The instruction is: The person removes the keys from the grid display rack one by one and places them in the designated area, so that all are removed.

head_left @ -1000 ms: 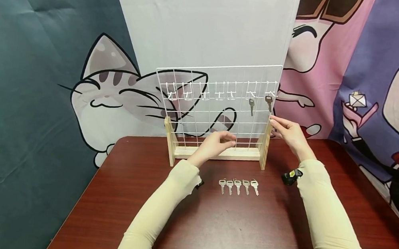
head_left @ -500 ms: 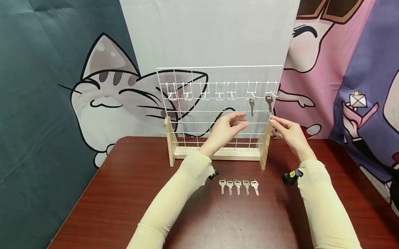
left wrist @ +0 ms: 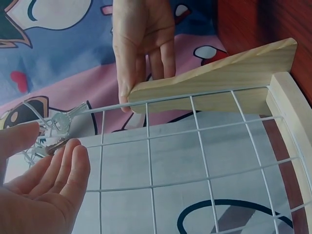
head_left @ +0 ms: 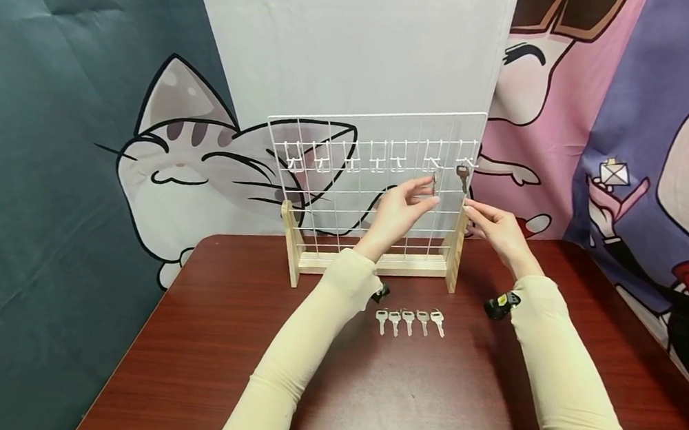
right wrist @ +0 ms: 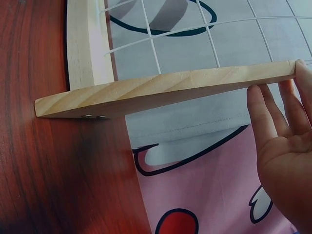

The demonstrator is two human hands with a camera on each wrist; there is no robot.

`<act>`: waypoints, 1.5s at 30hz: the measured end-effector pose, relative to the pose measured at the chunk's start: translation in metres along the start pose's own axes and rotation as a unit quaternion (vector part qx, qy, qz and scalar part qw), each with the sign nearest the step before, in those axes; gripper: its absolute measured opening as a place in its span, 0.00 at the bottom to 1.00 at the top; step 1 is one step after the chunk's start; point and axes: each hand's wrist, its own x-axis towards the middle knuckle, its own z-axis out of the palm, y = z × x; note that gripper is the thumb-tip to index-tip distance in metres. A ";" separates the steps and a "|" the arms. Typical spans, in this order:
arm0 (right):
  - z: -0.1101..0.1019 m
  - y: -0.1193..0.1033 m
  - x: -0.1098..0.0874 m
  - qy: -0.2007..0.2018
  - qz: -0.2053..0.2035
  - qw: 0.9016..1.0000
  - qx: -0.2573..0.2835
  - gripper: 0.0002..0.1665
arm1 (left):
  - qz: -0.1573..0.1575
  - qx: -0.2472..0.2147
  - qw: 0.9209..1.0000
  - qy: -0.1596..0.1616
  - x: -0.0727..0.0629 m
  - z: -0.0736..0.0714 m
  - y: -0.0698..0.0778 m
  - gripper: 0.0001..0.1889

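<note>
Left-hand grip (head_left: 404,203) partly covers the inner hung key (head_left: 435,182) on the wire rack (head_left: 379,116); whether the fingertips touch it or sit just beside it, can't tell. In the left wrist view the hung keys and white hooks (head_left: 353,165) overlap near the frame edge, hard to separate; the right wrist view cuts off part of the right-hand grip (head_left: 495,231). Teeth on the desk keys (head_left: 407,322) too small to read. Those are five, silver, slim, rectangular slot in each head, one loose row on the reddish-brown desk (head_left: 201,340) in front of the rack, heads toward it. Inner hung key hangs blade down from the second hook in from the rack's right end; outer hung key (head_left: 462,176), darker-looking, hangs at that end. Left-hand grip: thumb and fingers apart around the inner hung key, no firm pinch. Right-hand grip: pinches the top of the rack's right wooden upright (head_left: 455,257).
</note>
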 end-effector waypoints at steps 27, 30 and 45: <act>0.008 -0.024 -0.018 -0.005 0.013 1.000 -0.014 0.31 | -0.007 -0.087 0.996 0.037 0.014 0.006 0.013 0.12; 0.008 -0.025 -0.019 -0.005 0.014 1.000 -0.017 0.30 | -0.006 -0.093 0.995 0.037 0.014 0.006 0.015 0.11; 0.002 -0.002 -0.002 0.004 0.003 1.000 -0.011 0.32 | 0.027 -0.126 0.991 0.023 0.007 0.002 0.031 0.09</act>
